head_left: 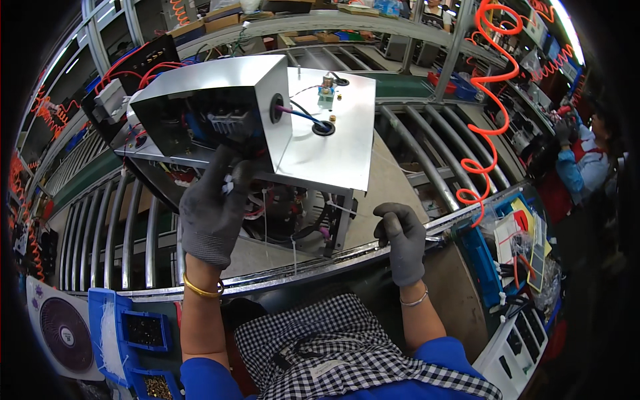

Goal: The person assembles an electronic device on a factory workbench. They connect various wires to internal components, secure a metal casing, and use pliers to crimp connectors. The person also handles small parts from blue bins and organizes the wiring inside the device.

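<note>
My left hand point(215, 217), in a grey glove, reaches up to the lower edge of a bent sheet-metal housing point(333, 157). Its fingers are bent around a small white piece point(229, 182) that I cannot identify. To the right, my gloved right hand point(403, 243) has its fingers curled and pressed together. The tail of a white cable tie point(343, 208) points from the wiring toward these fingertips; whether they touch is unclear. More cable-tie tails hang from a dark wire bundle point(310, 232) under the housing. Blue and purple wires point(303, 115) pass through black grommets on top.
Metal conveyor rollers point(433, 160) flank the unit. A coiled orange air hose point(497, 123) hangs at right, above a blue bin point(483, 260) of mixed parts. Blue trays point(147, 330) of small parts and a fan point(67, 333) stand lower left. Another person point(587, 160) works far right.
</note>
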Demonstrator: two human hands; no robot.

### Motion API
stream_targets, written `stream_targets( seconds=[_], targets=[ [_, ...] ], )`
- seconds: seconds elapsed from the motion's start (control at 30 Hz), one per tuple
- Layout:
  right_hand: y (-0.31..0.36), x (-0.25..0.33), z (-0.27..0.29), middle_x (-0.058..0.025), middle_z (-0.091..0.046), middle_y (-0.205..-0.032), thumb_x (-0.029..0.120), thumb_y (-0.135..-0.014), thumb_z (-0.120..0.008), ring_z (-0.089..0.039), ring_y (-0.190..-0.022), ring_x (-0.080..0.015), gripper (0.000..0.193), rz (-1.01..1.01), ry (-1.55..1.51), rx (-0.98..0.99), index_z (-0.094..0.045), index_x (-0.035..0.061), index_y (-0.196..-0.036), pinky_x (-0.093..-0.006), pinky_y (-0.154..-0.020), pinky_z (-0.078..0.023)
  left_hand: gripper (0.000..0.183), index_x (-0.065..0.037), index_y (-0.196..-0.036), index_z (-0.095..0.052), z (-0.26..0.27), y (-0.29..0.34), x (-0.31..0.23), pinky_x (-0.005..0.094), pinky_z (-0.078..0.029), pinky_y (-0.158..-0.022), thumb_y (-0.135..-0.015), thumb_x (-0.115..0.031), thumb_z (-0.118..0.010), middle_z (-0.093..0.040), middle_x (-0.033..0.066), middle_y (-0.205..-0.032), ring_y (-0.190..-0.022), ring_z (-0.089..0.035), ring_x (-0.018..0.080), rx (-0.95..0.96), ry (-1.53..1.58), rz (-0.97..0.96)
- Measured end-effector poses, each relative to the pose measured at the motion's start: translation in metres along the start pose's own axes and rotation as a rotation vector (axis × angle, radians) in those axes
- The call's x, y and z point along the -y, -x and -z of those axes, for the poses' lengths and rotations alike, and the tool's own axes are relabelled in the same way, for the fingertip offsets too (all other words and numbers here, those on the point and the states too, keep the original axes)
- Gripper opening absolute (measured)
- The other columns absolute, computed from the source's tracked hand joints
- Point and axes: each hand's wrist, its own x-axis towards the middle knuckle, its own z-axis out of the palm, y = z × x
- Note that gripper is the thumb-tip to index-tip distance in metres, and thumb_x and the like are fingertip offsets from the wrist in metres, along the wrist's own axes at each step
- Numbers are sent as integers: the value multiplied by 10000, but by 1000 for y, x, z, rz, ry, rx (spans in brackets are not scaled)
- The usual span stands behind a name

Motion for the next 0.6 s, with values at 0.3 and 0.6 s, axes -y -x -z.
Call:
stream_targets(
  seconds=[0.3, 0.6],
  targets=[
    [0, -14, 17, 6, -619, -840, 170, -972, -632, -543, -708, -46, 195, -40, 121, 63, -649, 9, -1081, -210, -622, -459, 483, -20, -1421, -511, -19, 6, 31, 205, -386, -568, -1010, -262, -585, -587, 0, -783, -635, -478, 31, -10, 308, 26],
    [15, -1, 84, -76, -667, -870, 287, -939, -645, -620, -787, -142, 283, 28, 525, -98, -670, 22, -1033, -298, -744, -511, 524, 49, -1444, -441, -13, -2, 57, 209, -321, -546, -1033, -257, -556, -533, -46, -798, -667, -435, 17, 11, 322, 126]
  ],
)
